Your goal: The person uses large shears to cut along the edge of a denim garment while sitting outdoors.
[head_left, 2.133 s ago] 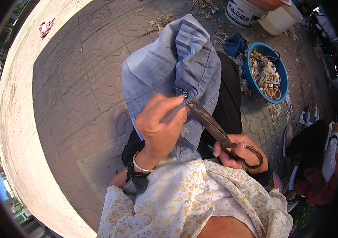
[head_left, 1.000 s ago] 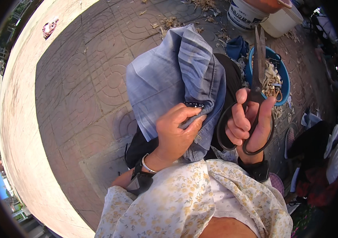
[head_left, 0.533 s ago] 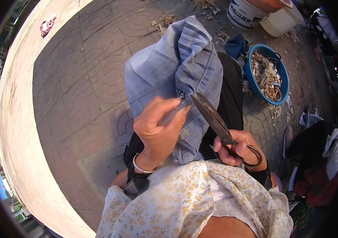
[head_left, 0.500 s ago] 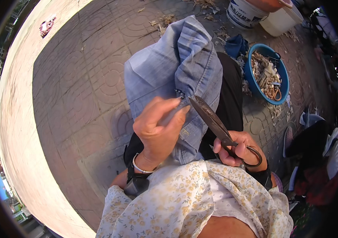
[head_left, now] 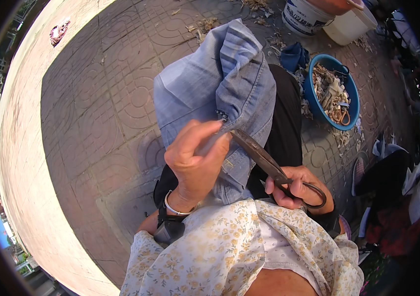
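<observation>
A grey pavement of patterned interlocking paving stones carried everything beyond the left hand and right hand. A round blue plastic basin heaped with pale scraps stood on it ahead of the right hand, a crumpled dark blue cloth just beside the basin. Farther off sat a white plastic bucket and a cream tub. Dry pale shavings littered the stones far ahead of the left hand.
</observation>
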`<state>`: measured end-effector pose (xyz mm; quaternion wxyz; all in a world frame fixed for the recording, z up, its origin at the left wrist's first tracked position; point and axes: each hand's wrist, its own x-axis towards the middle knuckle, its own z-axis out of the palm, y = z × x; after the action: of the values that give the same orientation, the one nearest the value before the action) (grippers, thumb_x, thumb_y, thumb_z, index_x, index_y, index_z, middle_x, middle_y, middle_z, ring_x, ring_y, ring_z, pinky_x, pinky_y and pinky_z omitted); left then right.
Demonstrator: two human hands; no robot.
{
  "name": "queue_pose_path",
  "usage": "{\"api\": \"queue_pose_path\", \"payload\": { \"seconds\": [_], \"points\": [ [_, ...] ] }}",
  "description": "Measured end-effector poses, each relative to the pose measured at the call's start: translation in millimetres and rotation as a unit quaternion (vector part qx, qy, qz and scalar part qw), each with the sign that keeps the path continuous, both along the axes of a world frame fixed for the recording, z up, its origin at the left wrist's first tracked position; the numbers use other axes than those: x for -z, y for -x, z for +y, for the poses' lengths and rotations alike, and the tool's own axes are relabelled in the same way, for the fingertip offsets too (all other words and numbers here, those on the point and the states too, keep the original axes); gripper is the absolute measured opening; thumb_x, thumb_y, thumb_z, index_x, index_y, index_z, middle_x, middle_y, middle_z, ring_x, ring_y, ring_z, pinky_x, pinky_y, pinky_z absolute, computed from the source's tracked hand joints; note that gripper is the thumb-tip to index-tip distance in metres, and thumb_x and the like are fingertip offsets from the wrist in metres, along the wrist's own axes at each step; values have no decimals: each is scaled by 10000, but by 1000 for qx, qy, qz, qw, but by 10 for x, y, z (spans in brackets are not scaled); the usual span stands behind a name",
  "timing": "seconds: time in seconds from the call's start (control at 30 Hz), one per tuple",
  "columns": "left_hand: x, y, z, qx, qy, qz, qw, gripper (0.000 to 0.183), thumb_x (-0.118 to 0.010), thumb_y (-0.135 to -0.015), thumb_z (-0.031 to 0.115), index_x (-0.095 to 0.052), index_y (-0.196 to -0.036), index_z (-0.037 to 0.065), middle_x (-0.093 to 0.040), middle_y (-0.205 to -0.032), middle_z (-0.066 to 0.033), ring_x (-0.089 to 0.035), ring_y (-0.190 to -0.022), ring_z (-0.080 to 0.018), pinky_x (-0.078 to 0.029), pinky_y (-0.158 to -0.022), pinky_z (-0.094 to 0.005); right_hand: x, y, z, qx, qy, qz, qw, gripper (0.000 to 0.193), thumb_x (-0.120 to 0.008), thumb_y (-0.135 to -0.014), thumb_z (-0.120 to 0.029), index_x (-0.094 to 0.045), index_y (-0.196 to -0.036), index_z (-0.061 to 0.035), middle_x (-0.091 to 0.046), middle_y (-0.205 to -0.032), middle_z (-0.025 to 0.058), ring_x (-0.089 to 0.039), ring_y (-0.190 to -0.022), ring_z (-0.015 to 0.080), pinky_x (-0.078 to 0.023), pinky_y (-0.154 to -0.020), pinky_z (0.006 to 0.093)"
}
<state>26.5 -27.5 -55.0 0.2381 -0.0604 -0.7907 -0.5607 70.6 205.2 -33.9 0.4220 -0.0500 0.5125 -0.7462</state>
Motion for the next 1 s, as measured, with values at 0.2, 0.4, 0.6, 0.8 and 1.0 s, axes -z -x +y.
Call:
{"api": "queue_pose_path", "payload": {
  "seconds": [0.2,0.4,0.6,0.8,1.0],
  "points": [
    [-42,12,-9,37,-50,-52,997,273,-782,-684,3,-676,-936,-2,-612,-749,-65,-564,-646,-114,-450,-592,-240,-43,-36,57,37,9,24,999,534,-539,-918,-501,-532,-1077,9,-441,-616,-16,-359,-484,21,-244,-430,178],
    [-126,26,-112,38,-13,-41,998,257,-773,-691,-5,-688,-934,-3,-599,-716,-40,-538,-619,-105,-426,-565,-226,-33,-26,-19,66,10,69,995,544,-574,-898,-501,-530,-1081,9,-460,-655,-21,-376,-492,26,-268,-428,178],
    [-394,-56,-452,10,99,25,995,224,-765,-692,-16,-685,-901,-11,-558,-662,-31,-498,-581,-96,-376,-512,-216,-106,154,-5,201,-32,159,966,519,-646,-864,-447,-526,-1068,15,-477,-664,-19,-404,-501,29,-293,-428,183],
    [-361,-215,-888,-68,119,37,990,179,-761,-706,12,-668,-859,1,-510,-634,-9,-437,-562,-84,-304,-498,-221,-204,499,-48,249,-98,243,932,336,-627,-889,-262,-523,-1067,3,-500,-686,-10,-420,-505,37,-321,-450,181],
    [-458,-563,-1525,-141,100,12,985,174,-776,-724,117,-673,-825,20,-506,-621,7,-429,-563,-91,-296,-515,-236,-243,1057,-157,224,-136,321,910,270,-597,-852,-79,-538,-1111,-30,-562,-758,2,-477,-569,32,-386,-498,188]
  ]
}}
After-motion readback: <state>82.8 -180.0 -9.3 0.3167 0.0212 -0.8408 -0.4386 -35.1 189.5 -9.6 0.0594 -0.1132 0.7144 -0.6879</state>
